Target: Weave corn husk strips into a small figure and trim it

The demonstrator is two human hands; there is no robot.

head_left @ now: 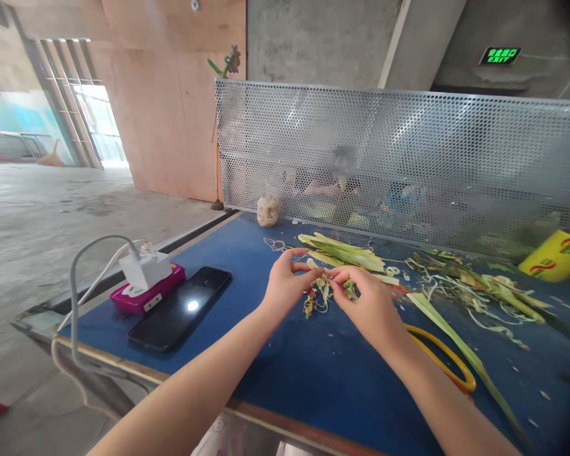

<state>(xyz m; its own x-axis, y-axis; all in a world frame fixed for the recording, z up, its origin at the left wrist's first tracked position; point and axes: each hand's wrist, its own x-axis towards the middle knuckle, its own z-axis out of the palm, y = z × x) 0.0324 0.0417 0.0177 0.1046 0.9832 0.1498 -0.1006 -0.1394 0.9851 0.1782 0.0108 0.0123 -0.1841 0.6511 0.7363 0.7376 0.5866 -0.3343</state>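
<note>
My left hand and my right hand meet above the middle of the blue table. Both pinch a small bunch of pale, curled plant strips, with greenish-yellow bits dangling below. My fingers partly cover it, so its exact shape is unclear. Just behind my hands lies a pile of long, pale green leaf strips. Beside my right forearm are a yellow ring-shaped handle and one long green leaf. Thin string lies loosely beyond my left hand.
A black phone and a purple power strip with a white charger sit at left. A ball of twine stands near the perforated metal screen. Plant scraps and a yellow roll lie at right. A person is behind the screen.
</note>
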